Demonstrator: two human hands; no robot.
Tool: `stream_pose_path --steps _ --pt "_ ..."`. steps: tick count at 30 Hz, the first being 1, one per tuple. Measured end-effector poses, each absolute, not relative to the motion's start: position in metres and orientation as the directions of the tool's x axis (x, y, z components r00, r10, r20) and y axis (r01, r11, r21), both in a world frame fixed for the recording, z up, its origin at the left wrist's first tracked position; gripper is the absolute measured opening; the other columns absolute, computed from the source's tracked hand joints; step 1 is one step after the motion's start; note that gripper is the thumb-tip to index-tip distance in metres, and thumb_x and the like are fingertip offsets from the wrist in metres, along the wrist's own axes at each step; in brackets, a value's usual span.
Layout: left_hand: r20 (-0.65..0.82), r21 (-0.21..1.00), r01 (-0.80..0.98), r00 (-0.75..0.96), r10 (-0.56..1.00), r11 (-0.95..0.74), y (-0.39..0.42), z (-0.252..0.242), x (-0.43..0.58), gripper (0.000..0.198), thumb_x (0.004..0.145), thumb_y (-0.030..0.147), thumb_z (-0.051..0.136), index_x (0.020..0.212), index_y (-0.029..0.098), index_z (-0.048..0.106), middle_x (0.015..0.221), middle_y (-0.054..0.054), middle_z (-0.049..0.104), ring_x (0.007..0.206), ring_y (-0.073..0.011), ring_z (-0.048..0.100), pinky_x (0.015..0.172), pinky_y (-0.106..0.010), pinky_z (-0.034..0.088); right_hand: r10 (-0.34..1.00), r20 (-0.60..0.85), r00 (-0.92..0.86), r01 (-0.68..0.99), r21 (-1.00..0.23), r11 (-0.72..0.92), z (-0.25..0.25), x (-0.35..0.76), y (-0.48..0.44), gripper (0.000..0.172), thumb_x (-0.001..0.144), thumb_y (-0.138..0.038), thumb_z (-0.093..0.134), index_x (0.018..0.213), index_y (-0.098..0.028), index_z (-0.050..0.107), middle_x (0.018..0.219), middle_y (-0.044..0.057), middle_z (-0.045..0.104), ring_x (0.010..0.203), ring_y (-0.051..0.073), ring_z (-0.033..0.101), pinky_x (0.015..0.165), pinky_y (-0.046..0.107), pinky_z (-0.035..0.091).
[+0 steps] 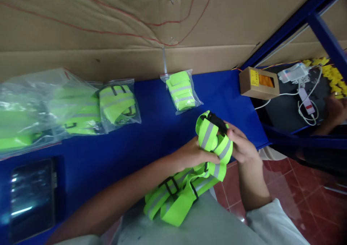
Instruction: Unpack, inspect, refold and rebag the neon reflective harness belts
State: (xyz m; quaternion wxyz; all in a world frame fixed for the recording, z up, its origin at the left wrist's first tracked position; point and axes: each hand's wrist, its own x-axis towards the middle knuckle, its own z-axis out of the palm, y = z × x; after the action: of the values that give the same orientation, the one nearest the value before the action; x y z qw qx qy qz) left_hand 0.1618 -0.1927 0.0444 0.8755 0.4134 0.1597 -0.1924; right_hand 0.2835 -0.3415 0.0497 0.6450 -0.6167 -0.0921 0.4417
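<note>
A neon-yellow reflective strap [207, 133] with grey stripes is bunched between my hands, above the front edge of the blue table. My left hand [199, 154] is closed around its folded loops. The fingers of my right hand [241, 144] grip the bundle's right side, by a black buckle [217, 122]; some fingertips are hidden behind the webbing. More strap with black slider buckles [170, 185] trails down over my lap. On the table beyond lies a clear bag holding a folded reflective strap [181, 89].
Several bagged straps [119, 102] lie along the left side of the blue table [151, 129]. A dark tablet-like object [32, 198] sits at near left. Rightward stand a cardboard box [258, 83], a power strip [306, 100] and another person's hand [336, 109] beyond a blue frame.
</note>
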Motion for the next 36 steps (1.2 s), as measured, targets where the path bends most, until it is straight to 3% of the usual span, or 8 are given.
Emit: stream_pose_path --steps 4,11,20,26,28,30,33,36 --pt "-0.439 0.657 0.537 0.843 -0.311 0.529 -0.189 0.034 0.155 0.037 0.059 0.017 0.089 0.092 0.015 0.074 0.088 -0.002 0.073 0.081 -0.0166 0.066 0.075 -0.028 0.052 0.691 -0.521 0.501 -0.570 -0.800 -0.190 0.044 0.279 -0.344 0.044 0.067 -0.044 0.094 0.100 -0.024 0.074 0.080 0.001 0.075 0.066 0.017 0.069 0.065 0.030 0.060" --pt "-0.390 0.391 0.557 0.822 -0.416 0.733 -0.203 0.020 0.149 0.054 0.057 0.026 0.097 0.106 0.015 0.076 0.100 -0.008 0.077 0.084 -0.0206 0.071 0.082 -0.033 0.057 0.501 -0.271 0.822 -0.210 -0.962 -0.177 0.055 0.280 -0.345 0.043 0.070 -0.033 0.093 0.107 -0.028 0.070 0.088 -0.003 0.072 0.074 0.016 0.067 0.067 0.027 0.055" --pt "-0.450 0.704 0.462 0.877 -0.165 0.539 -0.220 0.007 0.148 0.049 0.067 0.028 0.090 0.111 0.014 0.075 0.110 -0.009 0.078 0.102 -0.0265 0.071 0.092 -0.037 0.053 0.386 -0.184 0.904 -0.139 -0.980 -0.142 0.053 0.284 -0.355 0.041 0.068 -0.029 0.089 0.105 -0.030 0.070 0.085 -0.003 0.070 0.070 0.017 0.064 0.065 0.030 0.051" --pt "-0.393 0.705 0.510 0.860 -0.326 0.493 -0.195 0.009 0.147 0.069 0.073 0.044 0.090 0.130 0.016 0.061 0.100 -0.009 0.075 0.079 -0.0229 0.074 0.076 -0.038 0.060 0.302 -0.192 0.934 -0.179 -0.981 -0.070 0.040 0.299 -0.360 0.045 0.062 -0.024 0.090 0.102 -0.031 0.071 0.091 -0.004 0.072 0.077 0.016 0.066 0.072 0.030 0.054" --pt "-0.410 0.837 0.456 0.889 -0.204 0.304 -0.184 0.013 0.146 0.079 0.077 0.044 0.088 0.143 0.018 0.052 0.116 -0.012 0.074 0.094 -0.0266 0.075 0.086 -0.042 0.061 0.273 -0.179 0.945 -0.165 -0.983 -0.076 0.029 0.304 -0.355 0.045 0.062 -0.026 0.089 0.103 -0.030 0.070 0.093 -0.003 0.073 0.079 0.017 0.067 0.074 0.030 0.054" --pt "-0.382 0.922 0.381 0.924 0.005 -0.068 -0.172 0.019 0.145 0.081 0.086 0.044 0.080 0.154 0.019 0.042 0.138 -0.017 0.066 0.120 -0.0319 0.069 0.102 -0.047 0.056 0.209 -0.174 0.962 -0.169 -0.985 -0.042 0.016 0.310 -0.351 0.045 0.061 -0.026 0.089 0.102 -0.028 0.070 0.091 -0.004 0.072 0.079 0.015 0.067 0.076 0.029 0.054" --pt "-0.296 0.693 0.343 0.937 0.184 -0.634 -0.160 0.036 0.149 0.069 0.102 0.046 0.059 0.159 0.013 0.039 0.152 -0.024 0.052 0.133 -0.0386 0.060 0.107 -0.050 0.052 0.102 -0.181 0.978 -0.188 -0.981 0.058 0.000 0.320 -0.349 0.047 0.057 -0.022 0.090 0.099 -0.025 0.070 0.089 -0.005 0.071 0.078 0.012 0.066 0.076 0.025 0.053" --pt "-0.200 0.389 0.293 0.952 0.230 -0.873 -0.165 0.052 0.162 0.064 0.108 0.045 0.044 0.157 0.004 0.042 0.141 -0.028 0.059 0.124 -0.0391 0.066 0.101 -0.046 0.056 0.038 -0.159 0.987 -0.161 -0.984 0.081 -0.009 0.329 -0.351 0.046 0.056 -0.020 0.088 0.098 -0.023 0.069 0.087 -0.005 0.070 0.077 0.011 0.065 0.074 0.024 0.052"
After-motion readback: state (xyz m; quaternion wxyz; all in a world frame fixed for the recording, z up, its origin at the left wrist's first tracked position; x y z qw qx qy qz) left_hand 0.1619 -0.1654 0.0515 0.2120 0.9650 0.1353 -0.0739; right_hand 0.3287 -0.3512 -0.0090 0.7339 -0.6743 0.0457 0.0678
